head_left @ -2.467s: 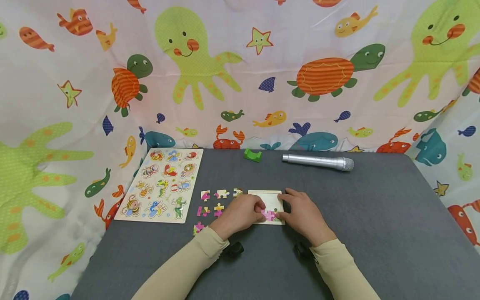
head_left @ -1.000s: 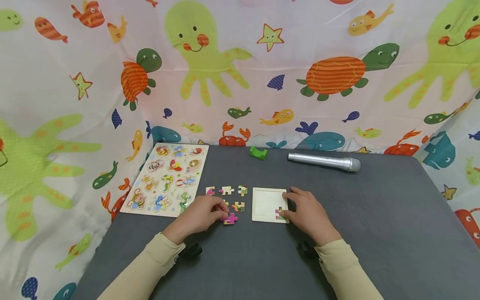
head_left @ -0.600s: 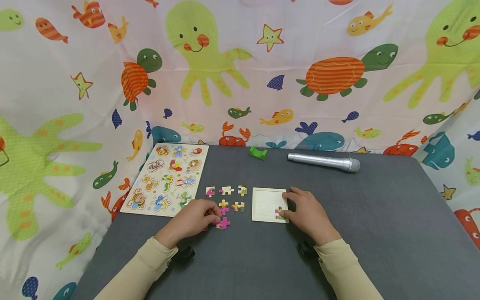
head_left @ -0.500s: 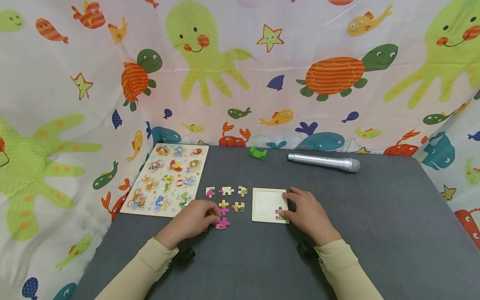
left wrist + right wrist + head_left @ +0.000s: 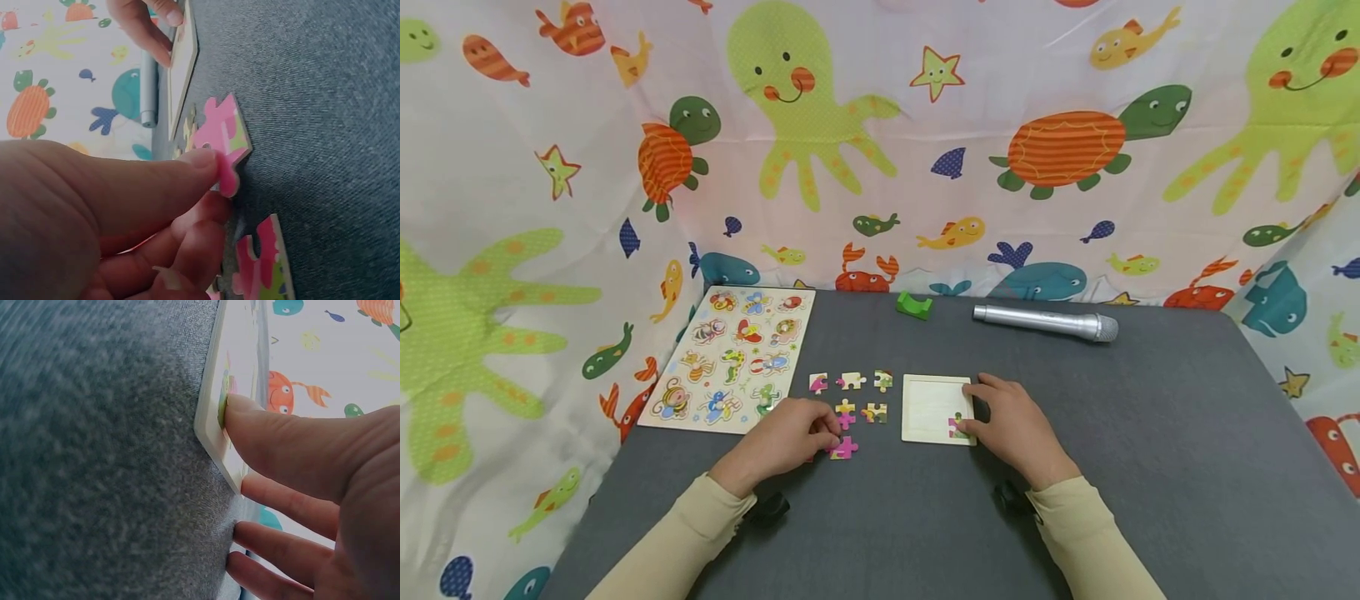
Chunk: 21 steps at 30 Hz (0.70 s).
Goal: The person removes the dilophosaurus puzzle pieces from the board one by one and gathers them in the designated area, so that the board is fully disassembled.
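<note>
My left hand [image 5: 786, 437] pinches a pink puzzle piece [image 5: 845, 448] between thumb and fingers, low over the table. In the left wrist view that puzzle piece [image 5: 225, 131] stands tilted, its lower end at the thumb tip. Another pink and green piece [image 5: 265, 262] lies close below it. My right hand [image 5: 1015, 429] rests at the right side of a shallow wooden puzzle tray [image 5: 928, 408]. Its thumb presses a pink and green piece [image 5: 955, 427] in the tray's near right corner. The index fingertip touches the tray's edge, as the right wrist view shows; the other fingers extend to the table.
Several loose puzzle pieces [image 5: 852, 381] lie in rows left of the tray; the left hand partly covers some. A picture board with insects [image 5: 730, 358] lies at the left. A green block [image 5: 913, 306] and a silver microphone [image 5: 1045, 322] lie along the back, before a printed curtain [image 5: 880, 125].
The left hand has carried the pink piece out of the tray, leftward to the loose pieces. Over the last half second it holds still. The right hand stays at the tray.
</note>
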Each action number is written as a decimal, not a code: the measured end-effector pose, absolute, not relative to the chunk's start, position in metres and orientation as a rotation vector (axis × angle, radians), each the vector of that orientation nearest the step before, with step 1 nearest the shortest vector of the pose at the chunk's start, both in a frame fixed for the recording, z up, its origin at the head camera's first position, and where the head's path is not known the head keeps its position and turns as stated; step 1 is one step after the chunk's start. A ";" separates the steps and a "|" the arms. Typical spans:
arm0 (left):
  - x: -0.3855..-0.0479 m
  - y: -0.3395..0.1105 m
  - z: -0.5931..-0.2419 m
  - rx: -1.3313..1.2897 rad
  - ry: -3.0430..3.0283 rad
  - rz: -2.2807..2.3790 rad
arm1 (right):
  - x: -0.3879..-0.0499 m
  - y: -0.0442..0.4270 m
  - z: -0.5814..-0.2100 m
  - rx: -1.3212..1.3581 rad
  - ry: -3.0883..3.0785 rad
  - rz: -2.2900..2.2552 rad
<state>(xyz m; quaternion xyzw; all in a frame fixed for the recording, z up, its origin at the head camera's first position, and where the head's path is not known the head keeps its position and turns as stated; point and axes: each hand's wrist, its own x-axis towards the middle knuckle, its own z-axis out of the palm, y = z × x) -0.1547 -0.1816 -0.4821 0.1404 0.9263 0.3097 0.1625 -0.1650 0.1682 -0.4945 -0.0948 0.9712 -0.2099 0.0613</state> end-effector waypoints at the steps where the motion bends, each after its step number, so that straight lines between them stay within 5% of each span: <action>1: -0.155 -0.181 -0.481 0.399 2.642 0.879 | -0.165 0.168 -0.495 -0.287 2.938 -0.633; 8: -0.161 -0.157 -0.472 0.485 2.693 0.834 | -0.165 0.169 -0.495 -0.282 2.932 -0.637; 21: -0.188 -0.034 -0.482 0.761 2.656 0.717 | -0.165 0.172 -0.493 -0.285 2.930 -0.693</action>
